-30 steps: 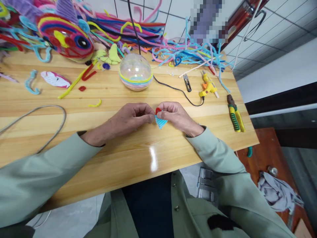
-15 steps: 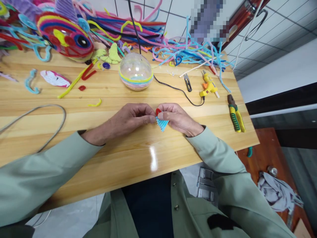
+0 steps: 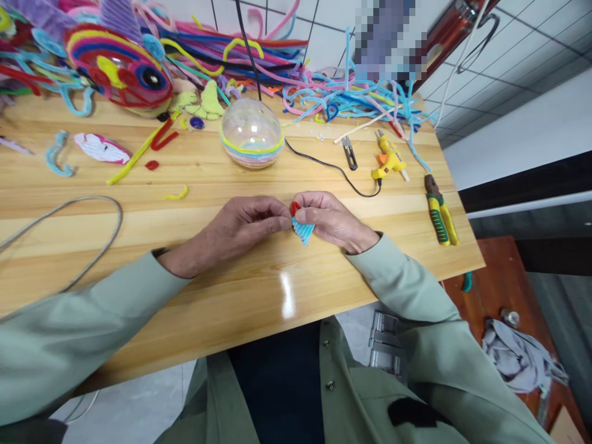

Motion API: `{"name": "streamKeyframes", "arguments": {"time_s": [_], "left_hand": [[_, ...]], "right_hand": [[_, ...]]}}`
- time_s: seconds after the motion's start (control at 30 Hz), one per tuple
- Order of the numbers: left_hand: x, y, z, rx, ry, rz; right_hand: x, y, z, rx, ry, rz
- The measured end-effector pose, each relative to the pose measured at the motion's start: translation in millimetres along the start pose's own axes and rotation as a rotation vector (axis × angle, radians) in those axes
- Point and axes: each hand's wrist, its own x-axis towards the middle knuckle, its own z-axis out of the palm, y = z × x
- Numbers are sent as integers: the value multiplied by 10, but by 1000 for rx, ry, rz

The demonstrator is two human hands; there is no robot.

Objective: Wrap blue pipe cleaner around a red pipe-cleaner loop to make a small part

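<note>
Near the middle of the wooden table (image 3: 222,290), my right hand (image 3: 328,217) pinches a small light-blue ridged piece (image 3: 304,232) with a red piece (image 3: 295,209) at its top. My left hand (image 3: 245,223) has its thumb and forefinger pressed together at the left edge of that piece; whatever lies between those fingertips is too small to make out. Beyond both hands stands a clear plastic ball (image 3: 252,129) with yellow, blue and pink bands around its lower part.
Fuzzy stems (image 3: 351,102) and a colourful fish-like figure (image 3: 120,68) line the back. On the right lie small snips (image 3: 350,154), a yellow glue gun (image 3: 391,158) with its cord, and pliers (image 3: 440,213). A grey cable (image 3: 118,216) loops at left.
My left wrist and forearm have shifted slightly, the wrist a little lower and to the right. My right hand stays nearly in place with the red and blue piece.
</note>
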Motion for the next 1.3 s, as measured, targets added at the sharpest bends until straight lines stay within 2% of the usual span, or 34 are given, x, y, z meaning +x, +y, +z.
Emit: {"name": "streamKeyframes", "arguments": {"time_s": [0.13,0.23,0.3,0.4,0.47,0.6,0.7,0.97,1.1,1.3], "left_hand": [[1,-1,29,27,5,17],[9,-8,40,61,42,7],[-3,8,41,140,163,16],[-55,62,63,286,414,57],[-99,96,110,317,471,84],[-147,99,254,202,412,92],[-143,57,331,65,426,38],[-152,-61,388,-142,451,-43],[-154,-59,400,-197,431,-73],[-155,-37,406,-247,427,-34]], "right_hand": [[2,0,-6,-12,-9,-2],[5,-10,10,-34,32,-5],[4,-19,32,-50,92,-28],[-1,-14,76,-75,201,-121],[-7,13,111,-95,279,-194],[-33,93,205,-173,392,-270],[-62,130,298,-232,448,-294],[-93,158,436,-300,545,-383],[-101,196,425,-370,557,-413],[-105,226,409,-410,542,-437]]}}
